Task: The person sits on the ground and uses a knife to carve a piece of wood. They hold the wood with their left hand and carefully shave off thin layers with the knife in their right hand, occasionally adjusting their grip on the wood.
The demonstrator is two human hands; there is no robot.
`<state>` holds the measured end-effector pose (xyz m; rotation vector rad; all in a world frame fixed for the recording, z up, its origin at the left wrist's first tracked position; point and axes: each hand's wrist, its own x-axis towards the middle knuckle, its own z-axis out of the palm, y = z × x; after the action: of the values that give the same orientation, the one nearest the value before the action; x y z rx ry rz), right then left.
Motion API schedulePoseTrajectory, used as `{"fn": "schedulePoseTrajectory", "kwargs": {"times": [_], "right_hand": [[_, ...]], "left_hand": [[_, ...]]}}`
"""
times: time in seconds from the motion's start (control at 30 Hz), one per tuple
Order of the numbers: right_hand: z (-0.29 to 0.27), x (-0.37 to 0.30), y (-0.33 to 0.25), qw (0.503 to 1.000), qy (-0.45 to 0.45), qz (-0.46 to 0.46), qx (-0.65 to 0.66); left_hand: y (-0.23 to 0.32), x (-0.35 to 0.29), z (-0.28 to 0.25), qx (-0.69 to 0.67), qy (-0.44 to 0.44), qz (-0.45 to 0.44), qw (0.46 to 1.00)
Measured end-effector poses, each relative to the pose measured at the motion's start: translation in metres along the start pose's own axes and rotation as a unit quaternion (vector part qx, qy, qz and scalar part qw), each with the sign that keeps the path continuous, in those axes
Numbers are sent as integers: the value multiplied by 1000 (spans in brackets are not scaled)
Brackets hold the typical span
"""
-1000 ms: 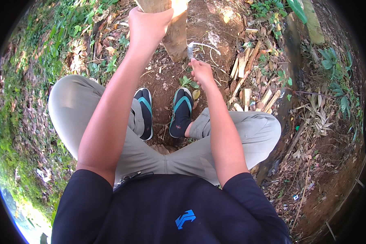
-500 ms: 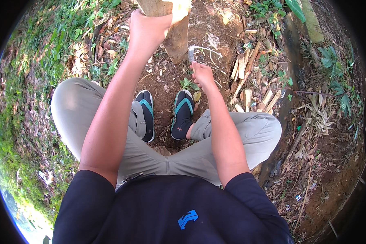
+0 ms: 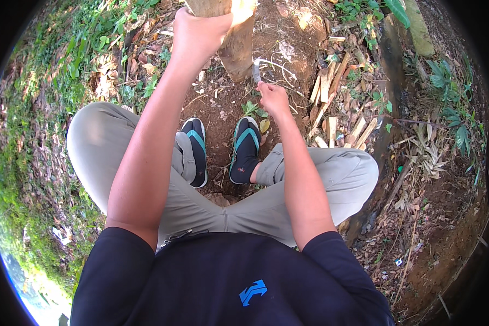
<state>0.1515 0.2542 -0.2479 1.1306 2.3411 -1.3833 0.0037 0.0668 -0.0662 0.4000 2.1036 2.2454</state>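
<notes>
At the top middle, my left hand is closed round a brown wooden board with a pointed lower end. Its upper part runs out of view and is washed out by sunlight. Close to the board's right edge, my right hand is closed on a narrow grey tool. The tool sticks up from the fingers beside the board; I cannot tell whether it is a knife or whether it touches the wood. Both arms reach forward over my bent legs.
Split wood pieces lie on the soil to the right, beside a dark log. My feet, in black socks and teal-strapped sandals, stand near a small green plant. Leaf litter and low greenery cover the left.
The board has shifted slightly up and to the right in view. My right hand and the grey tool have moved very little. Both grips stay the same.
</notes>
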Motion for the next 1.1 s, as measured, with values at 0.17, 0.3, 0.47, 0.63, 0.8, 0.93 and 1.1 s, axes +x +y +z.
{"fn": "schedulePoseTrajectory", "kwargs": {"times": [0.17, 0.3, 0.47, 0.63, 0.8, 0.93, 1.1], "right_hand": [[-20, -8, -19, 976, -120, 127, 126], [-23, -3, -18, 958, -150, 160, 187], [-9, -2, -19, 955, -105, 158, 227], [2, -1, -16, 993, 20, 71, 95], [0, 1, -11, 999, 39, 35, 4], [-3, -7, -22, 997, 23, 23, -76], [-10, -22, -30, 988, 44, 6, -148]], "left_hand": [[-4, 3, -6, -10, -23, 78, 997], [5, -1, 3, -44, -15, 36, 998], [6, -3, 5, -45, -9, 25, 999], [14, -4, 6, -28, -19, -50, 998], [15, -6, 9, -102, 2, -25, 994], [4, -3, -1, 1, 14, -69, 998], [19, -9, 4, 9, 1, -89, 996]]}}
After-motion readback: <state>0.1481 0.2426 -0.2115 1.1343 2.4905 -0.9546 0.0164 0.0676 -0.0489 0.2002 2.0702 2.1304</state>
